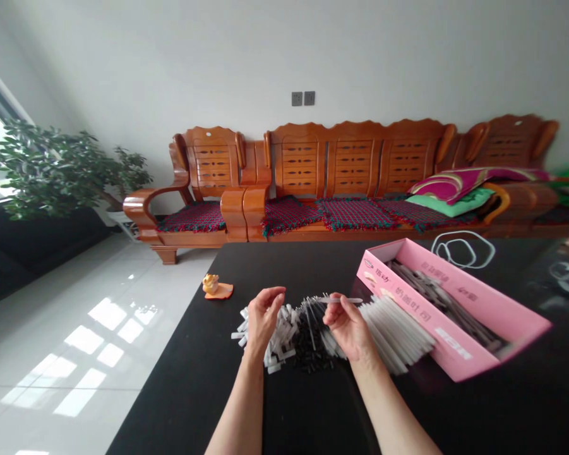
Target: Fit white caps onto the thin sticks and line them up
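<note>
My right hand (348, 328) pinches a slim whitish pen barrel (354, 300) between thumb and fingers, held nearly level above the table. My left hand (263, 319) hovers over a heap of short white caps (284, 338), its thumb and index finger slightly apart and nothing visible between them. Between the hands lie small black pieces (312, 354) in a pile, with thin dark pen refills (310, 316) behind and across them. Beside my right hand, a row of long white tubes (398, 332) rests on the table, partly covered by the hand.
A long pink box (445, 322) holding many grey pen-like sticks (436, 294) stands at the right of the black table (194, 392). Behind it lies a coiled white cable (473, 253). Orange peel (220, 292) sits at the left edge. Wooden sofas (298, 158) line the wall.
</note>
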Tool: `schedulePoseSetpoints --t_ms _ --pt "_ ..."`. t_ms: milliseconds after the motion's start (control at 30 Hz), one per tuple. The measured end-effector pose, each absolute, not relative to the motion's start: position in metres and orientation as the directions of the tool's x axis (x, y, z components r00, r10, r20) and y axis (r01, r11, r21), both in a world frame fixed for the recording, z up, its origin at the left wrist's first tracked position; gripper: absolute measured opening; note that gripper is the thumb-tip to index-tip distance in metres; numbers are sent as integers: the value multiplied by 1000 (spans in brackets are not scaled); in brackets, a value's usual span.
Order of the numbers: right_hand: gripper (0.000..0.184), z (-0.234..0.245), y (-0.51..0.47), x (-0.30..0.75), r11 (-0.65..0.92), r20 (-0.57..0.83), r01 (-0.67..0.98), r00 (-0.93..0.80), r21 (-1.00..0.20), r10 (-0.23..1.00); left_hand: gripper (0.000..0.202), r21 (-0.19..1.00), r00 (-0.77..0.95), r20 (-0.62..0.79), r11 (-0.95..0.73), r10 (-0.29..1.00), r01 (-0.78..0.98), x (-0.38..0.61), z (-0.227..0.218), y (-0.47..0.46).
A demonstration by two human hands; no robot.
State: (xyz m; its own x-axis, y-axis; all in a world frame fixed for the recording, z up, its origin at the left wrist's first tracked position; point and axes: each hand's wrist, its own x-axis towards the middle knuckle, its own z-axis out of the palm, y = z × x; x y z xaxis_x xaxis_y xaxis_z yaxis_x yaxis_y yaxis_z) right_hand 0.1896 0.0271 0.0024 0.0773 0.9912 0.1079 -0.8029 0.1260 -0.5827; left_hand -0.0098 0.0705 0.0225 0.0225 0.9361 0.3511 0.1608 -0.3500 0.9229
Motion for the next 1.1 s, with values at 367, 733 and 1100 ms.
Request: schedulePoseSetpoints --t_ms 367,733,1100 --pt "17 0 28 185 114 137 -743 30 -660 990 16 453 290 379 -449 879 770 0 22 60" --pt "16 1 28 185 122 136 -727 39 -676 990 7 419 460 289 -543 839 728 12 29 50" --pt "18 2 27 183 116 121 -721 45 -683 992 20 940 156 244 -273 957 205 10 25 60"
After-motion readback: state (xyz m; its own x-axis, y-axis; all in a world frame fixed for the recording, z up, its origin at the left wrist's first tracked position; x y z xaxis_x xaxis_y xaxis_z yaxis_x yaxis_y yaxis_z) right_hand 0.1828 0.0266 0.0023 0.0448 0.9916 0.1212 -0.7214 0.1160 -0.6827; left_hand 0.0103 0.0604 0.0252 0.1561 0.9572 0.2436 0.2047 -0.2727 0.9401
